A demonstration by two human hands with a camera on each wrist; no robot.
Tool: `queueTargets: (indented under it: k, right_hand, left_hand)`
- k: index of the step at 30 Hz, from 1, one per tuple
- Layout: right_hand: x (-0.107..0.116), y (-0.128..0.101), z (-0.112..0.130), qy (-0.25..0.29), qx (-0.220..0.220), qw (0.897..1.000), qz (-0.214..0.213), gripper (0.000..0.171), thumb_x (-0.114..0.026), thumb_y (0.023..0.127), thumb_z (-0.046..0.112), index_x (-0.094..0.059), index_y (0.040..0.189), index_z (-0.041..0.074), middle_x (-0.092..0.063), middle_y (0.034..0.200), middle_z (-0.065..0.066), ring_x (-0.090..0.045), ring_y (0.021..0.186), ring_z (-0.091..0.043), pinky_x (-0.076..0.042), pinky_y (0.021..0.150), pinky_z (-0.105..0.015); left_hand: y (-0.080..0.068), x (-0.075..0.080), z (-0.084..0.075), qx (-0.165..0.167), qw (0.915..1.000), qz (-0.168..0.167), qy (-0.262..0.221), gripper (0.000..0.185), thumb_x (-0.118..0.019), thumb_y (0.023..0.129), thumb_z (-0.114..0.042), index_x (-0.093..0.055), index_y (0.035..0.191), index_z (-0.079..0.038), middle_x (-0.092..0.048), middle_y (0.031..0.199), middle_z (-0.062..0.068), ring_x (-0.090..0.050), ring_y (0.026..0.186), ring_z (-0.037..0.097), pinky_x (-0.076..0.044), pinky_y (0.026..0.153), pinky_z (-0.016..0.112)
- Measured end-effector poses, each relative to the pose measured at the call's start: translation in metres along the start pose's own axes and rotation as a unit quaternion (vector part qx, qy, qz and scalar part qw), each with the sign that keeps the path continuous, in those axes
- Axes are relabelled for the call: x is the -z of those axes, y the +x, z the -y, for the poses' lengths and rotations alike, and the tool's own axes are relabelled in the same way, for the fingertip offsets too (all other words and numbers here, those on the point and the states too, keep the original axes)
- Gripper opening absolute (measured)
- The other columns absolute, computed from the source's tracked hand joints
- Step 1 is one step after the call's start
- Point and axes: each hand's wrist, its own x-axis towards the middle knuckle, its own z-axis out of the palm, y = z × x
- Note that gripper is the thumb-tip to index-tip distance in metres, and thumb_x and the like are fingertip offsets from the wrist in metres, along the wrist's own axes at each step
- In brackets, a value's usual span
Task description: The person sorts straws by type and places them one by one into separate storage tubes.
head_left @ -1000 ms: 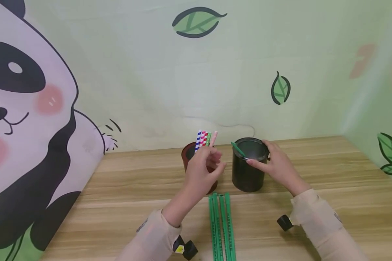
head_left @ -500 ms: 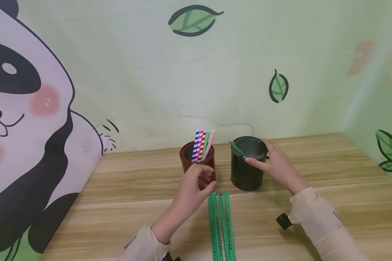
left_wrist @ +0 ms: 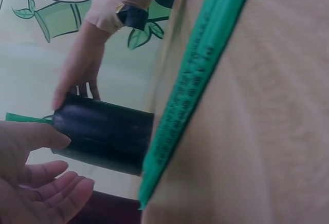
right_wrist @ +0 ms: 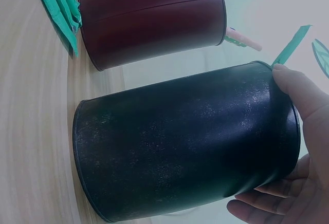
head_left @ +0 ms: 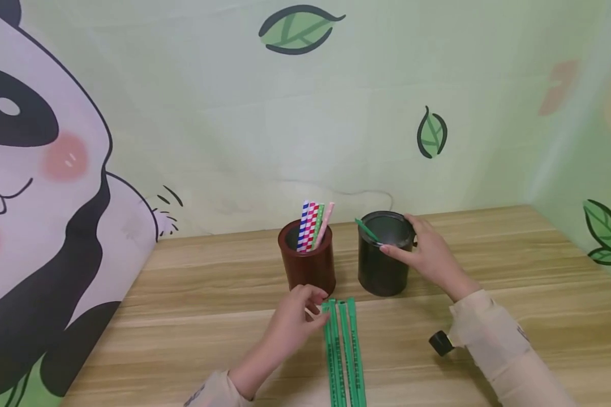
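Note:
My right hand [head_left: 433, 254] grips the upper part of a black pen cup [head_left: 383, 274], thumb at the near rim and fingers round its far side. The cup stands upright. A green strip [head_left: 366, 230] sticks out over its rim beside the thumb. With loosely bent fingers and nothing in them, my left hand [head_left: 291, 322] hovers at the far ends of several long, slim green packets [head_left: 344, 345] printed with dark lettering. Just beyond it is a dark red pen cup [head_left: 310, 271], in which several patterned straws [head_left: 310, 226] lean: blue-striped, red-and-white, green and pink.
The wooden table [head_left: 193, 316] runs back to a pale green wall cloth [head_left: 224, 141] printed with a panda [head_left: 76, 237] and leaves. A thin cord [head_left: 356, 192] shows against the cloth behind the cups. A small black block [head_left: 440, 343] hangs at the right cuff.
My left hand has come down and towards me from in front of the straws to the green packets, uncovering the dark red cup. My right hand stays on the black cup.

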Motion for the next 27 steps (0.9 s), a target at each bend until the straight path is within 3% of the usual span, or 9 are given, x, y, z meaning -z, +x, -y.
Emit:
queueTargets:
  k: [6,15,20,27]
  right_hand:
    - [-0.001,0.001,0.0,0.0,-0.002,1.0,0.002,0.093,-0.066,0.085,0.049,-0.025,0.147,-0.007,-0.036,0.146,-0.031,-0.042,0.128,-0.046,-0.041,0.101,-0.06]
    - [-0.001,0.001,-0.001,0.001,-0.006,1.0,0.002,0.094,-0.066,0.085,0.05,-0.024,0.147,-0.007,-0.034,0.148,-0.031,-0.041,0.13,-0.046,-0.04,0.102,-0.06]
    - [-0.001,0.001,-0.001,-0.005,-0.003,1.0,0.0,0.093,-0.066,0.086,0.049,-0.025,0.147,-0.008,-0.035,0.147,-0.031,-0.042,0.129,-0.046,-0.041,0.102,-0.06]
    - [0.0,0.001,0.001,-0.012,-0.005,1.0,0.003,0.094,-0.065,0.086,0.05,-0.024,0.147,-0.008,-0.035,0.146,-0.032,-0.042,0.129,-0.047,-0.04,0.102,-0.061]
  left_hand:
    - [-0.004,-0.011,0.01,0.034,0.9991,0.018,0.021,0.029,-0.072,0.082,-0.007,-0.061,0.108,0.0,-0.061,0.094,0.01,-0.06,0.081,0.016,-0.051,0.068,0.023]
    - [-0.005,-0.024,0.024,0.036,0.9977,0.007,0.058,0.029,-0.076,0.076,-0.01,-0.061,0.099,0.0,-0.062,0.086,0.006,-0.055,0.078,0.014,-0.048,0.071,0.027]
    - [-0.002,-0.029,0.026,0.064,0.997,0.012,0.043,0.028,-0.076,0.074,-0.008,-0.06,0.096,0.001,-0.059,0.084,0.007,-0.053,0.076,0.015,-0.046,0.067,0.027]
    - [0.004,-0.033,0.025,0.087,0.9935,0.011,0.073,0.031,-0.078,0.072,-0.009,-0.058,0.095,0.0,-0.054,0.078,0.004,-0.047,0.071,0.014,-0.041,0.061,0.026]
